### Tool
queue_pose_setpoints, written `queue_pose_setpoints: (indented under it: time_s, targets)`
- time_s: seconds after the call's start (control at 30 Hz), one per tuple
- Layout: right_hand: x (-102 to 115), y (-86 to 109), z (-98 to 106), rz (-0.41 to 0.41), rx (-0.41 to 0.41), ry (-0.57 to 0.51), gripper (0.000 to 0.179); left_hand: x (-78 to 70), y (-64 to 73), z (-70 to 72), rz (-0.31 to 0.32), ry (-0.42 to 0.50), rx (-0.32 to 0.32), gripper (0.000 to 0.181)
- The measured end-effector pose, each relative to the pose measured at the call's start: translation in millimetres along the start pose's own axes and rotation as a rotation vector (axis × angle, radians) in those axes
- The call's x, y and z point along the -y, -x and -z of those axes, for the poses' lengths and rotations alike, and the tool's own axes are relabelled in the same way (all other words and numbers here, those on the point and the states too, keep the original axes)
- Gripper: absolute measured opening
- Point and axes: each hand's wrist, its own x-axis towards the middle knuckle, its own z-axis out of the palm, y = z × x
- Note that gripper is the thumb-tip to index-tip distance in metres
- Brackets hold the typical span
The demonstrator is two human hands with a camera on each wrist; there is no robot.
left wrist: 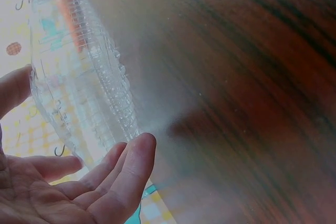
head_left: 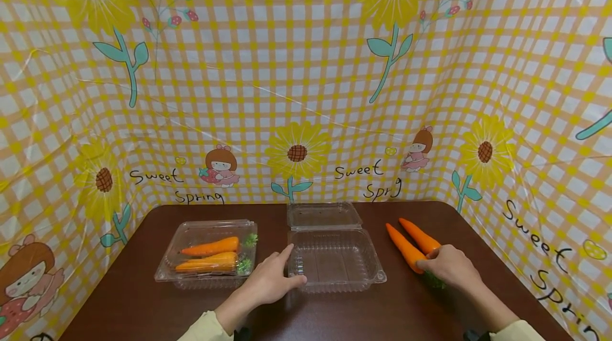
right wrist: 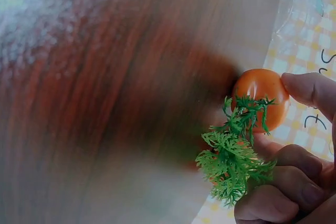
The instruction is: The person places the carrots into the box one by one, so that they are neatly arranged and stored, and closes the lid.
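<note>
1. Since a yellow-checked cloth (head_left: pixel 296 65) rises around my workspace, it is the biggest thing in front of me.
2. The dark brown desk (head_left: pixel 330 320) comes next, carrying everything I work with.
3. In the middle of it sits an open clear box (head_left: pixel 334 261), its lid folded back away from me. The thin plastic looks light, slick and bendy, so I would steady it by the rim rather than squeeze its walls.
4. Left of that stands a lidded box (head_left: pixel 203 278) with two packed carrots (head_left: pixel 210 247) inside.
5. My left fingers (head_left: pixel 276 267) are spread loosely at the near-left corner of the open clear box, touching its edge without clasping it.
6. My right fingers (head_left: pixel 445 260) pinch the inner carrot (head_left: pixel 402 245) near its thick end, thumb against the side nearest the box; I cannot tell whether they also grip the outer carrot (head_left: pixel 417 232) just beside it. Both lie right of the box, tips pointing away from me. I expect the inner carrot to be firm, light and a little slippery; the broad end seems the surest hold.
7. Smallest are the feathery green tops (right wrist: pixel 231 156), probably too flimsy to lift by.
</note>
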Motion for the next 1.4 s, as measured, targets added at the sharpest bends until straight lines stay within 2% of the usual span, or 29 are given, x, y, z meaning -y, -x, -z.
queue_pose_setpoints:
  time_s: [0.23, 0.43, 0.6, 0.8, 0.87, 0.97, 1.07, 1.27, 1.4]
  targets:
    - [5, 2.3, 3, 0.036, -0.016, -0.003, 0.041, 2.8, -0.3, -1.7, 0.005, 0.006, 0.003, 0.086]
    - [11, 5.2, 15, 0.044, 0.016, -0.051, 0.051, 2.9, -0.7, -1.5, 0.007, 0.011, -0.003, 0.086]
    - [12, 6.0, 24, 0.062, 0.023, -0.038, 0.063, 2.2, 0.2, -1.3, 0.011, 0.02, -0.008, 0.086]
    - [14, 7.3, 29, 0.072, 0.012, -0.027, 0.061, 1.9, 1.3, -1.3, 0.009, 0.025, -0.013, 0.085]
    - [15, 7.8, 27, 0.074, 0.011, -0.024, 0.057, 1.8, 1.6, -1.0, 0.008, 0.029, -0.014, 0.085]
    - [16, 9.4, 19, 0.07, 0.017, -0.007, 0.038, 1.8, 1.4, -1.0, 0.007, 0.03, -0.013, 0.085]
    - [17, 12.0, 9, 0.048, 0.025, 0.02, 0.029, 1.7, 0.6, -1.1, 0.008, 0.027, -0.01, 0.085]
    - [20, 12.2, -2, 0.042, 0.036, 0.049, 0.022, 1.5, -0.8, -0.8, 0.004, 0.018, -0.008, 0.085]
    - [21, 10.6, -5, 0.041, 0.054, 0.041, 0.028, 1.0, 0.4, -1.1, 0.007, 0.012, -0.01, 0.086]
